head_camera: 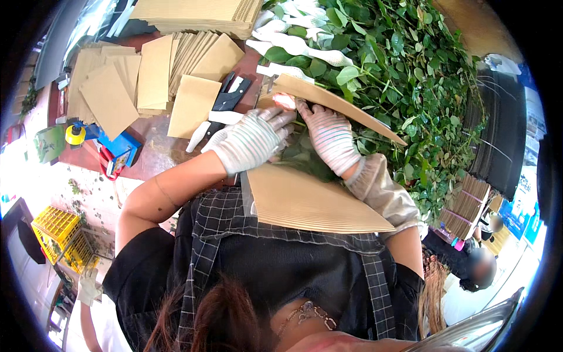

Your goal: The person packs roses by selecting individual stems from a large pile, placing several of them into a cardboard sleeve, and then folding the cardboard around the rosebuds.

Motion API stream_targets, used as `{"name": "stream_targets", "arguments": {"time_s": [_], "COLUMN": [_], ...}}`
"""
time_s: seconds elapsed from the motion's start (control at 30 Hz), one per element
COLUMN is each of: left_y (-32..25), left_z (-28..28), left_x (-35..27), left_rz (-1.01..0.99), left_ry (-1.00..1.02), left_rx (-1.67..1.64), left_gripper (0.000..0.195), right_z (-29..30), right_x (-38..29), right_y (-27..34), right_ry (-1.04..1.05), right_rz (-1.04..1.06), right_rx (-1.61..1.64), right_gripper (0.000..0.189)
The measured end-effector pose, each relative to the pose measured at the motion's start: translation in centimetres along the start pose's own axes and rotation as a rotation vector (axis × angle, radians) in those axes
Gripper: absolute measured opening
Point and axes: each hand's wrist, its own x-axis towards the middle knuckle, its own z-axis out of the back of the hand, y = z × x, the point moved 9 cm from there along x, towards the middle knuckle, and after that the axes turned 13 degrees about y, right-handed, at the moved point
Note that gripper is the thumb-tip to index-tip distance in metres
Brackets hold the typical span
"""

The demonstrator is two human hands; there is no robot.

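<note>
A sheet of corrugated cardboard lies bent open before me, its near flap against my apron and its far flap raised over a heap of leafy stems. Between the flaps is a pink-and-white flower head, with green leaves below it. My left hand, in a striped, partly fingerless-looking glove, reaches in beside the flower; its grip is partly hidden. My right hand, gloved alike, has its fingertips at the flower's right side, under the far flap. White mesh sleeves lie left of the hands.
Cardboard pieces and a thicker cardboard stack cover the table's left and back. Leafy stems and mesh-sleeved flowers fill the right. A blue box and red-handled scissors lie at left. Other people are nearby.
</note>
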Motion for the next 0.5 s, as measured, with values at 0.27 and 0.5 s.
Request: {"name": "stream_targets", "arguments": {"time_s": [0.27,0.5], "left_y": [9.0,10.1], "left_z": [-2.7,1.2], "left_x": [-16.5,-16.8], "left_rz": [0.702,0.882], "left_ry": [0.216,0.044], "left_rx": [-0.318,-0.330], "left_gripper": [0.026,0.060], "right_z": [-0.2,0.3], "right_x": [-2.1,-1.9], "right_y": [1.6,1.8], "right_ry": [-0.110,-0.140], "right_rz": [0.256,0.269], "right_rx": [0.192,0.183], "right_gripper": [0.055,0.055]}}
